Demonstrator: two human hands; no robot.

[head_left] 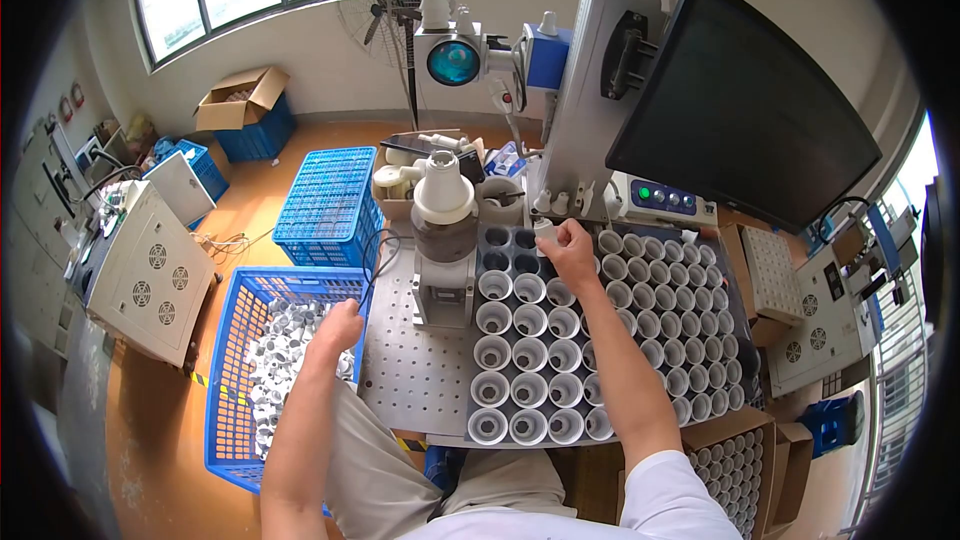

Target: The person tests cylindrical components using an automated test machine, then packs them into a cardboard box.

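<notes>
My right hand [570, 255] pinches a small white plastic cup-shaped part [545, 231] above the back of the dark tray [497, 238]. Rows of similar white cups [529, 320] stand in the tray's holes, open ends up, while several holes near the back left hold none. My left hand [341, 326] is closed over the right side of the blue basket [226, 360]. Whatever its fingers hold, if anything, is hidden. Loose white parts [283, 355] lie in a heap in that basket. Between my hands, a white cone-topped fixture [443, 190] stands on the perforated metal plate [405, 380].
A laser head with a blue-green lens [453, 63] hangs above the fixture. The black monitor [745, 105] juts out over the tray's right side. Behind the basket stands a blue crate [322, 202]. A cardboard box [775, 475] of white cups sits at the lower right.
</notes>
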